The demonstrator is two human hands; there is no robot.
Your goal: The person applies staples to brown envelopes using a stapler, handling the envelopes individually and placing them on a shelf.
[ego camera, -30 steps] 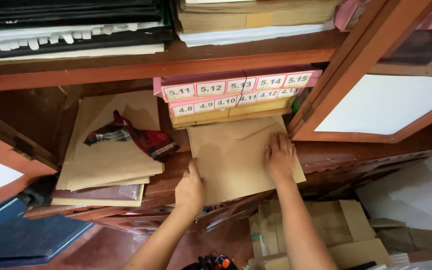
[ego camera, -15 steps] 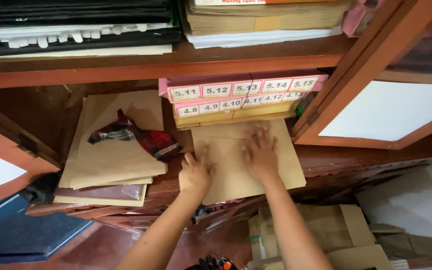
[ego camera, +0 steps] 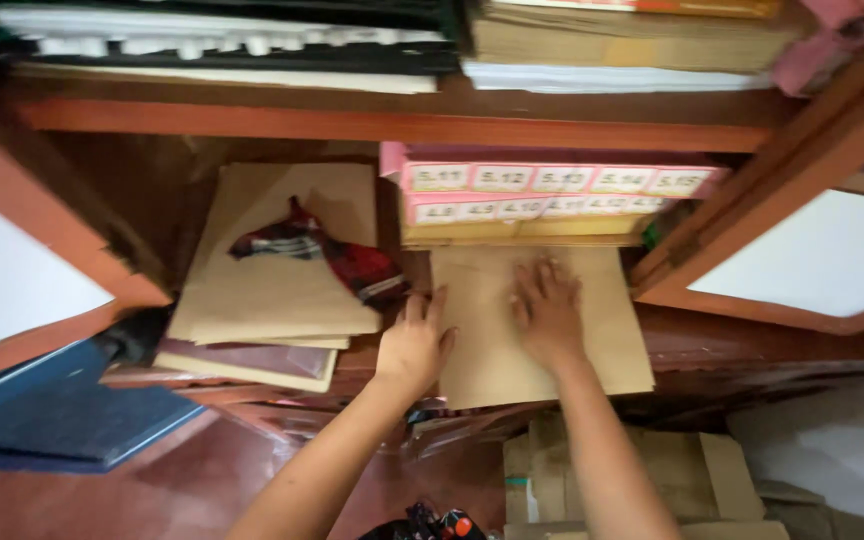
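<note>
A large brown paper envelope [ego camera: 602,330] lies flat on the lower wooden shelf [ego camera: 752,335], its near edge hanging over the front. My right hand [ego camera: 549,315] presses flat on the middle of the envelope, fingers spread. My left hand [ego camera: 414,345] rests at the envelope's left edge, fingers apart, touching paper and shelf. Behind the envelope sit stacked pink folders with white index tabs [ego camera: 552,190].
To the left lies a pile of brown envelopes [ego camera: 262,290] with a red-and-dark plaid cloth [ego camera: 342,258] on top. Open cabinet doors [ego camera: 812,265] flank both sides. The upper shelf [ego camera: 372,120] holds stacked papers. Cardboard pieces [ego camera: 692,470] and a blue board [ego camera: 62,425] lie on the floor below.
Both hands slid inward and forward on the envelope, pushing it further onto the shelf. My view has shifted, so the cabinet appears moved right.
</note>
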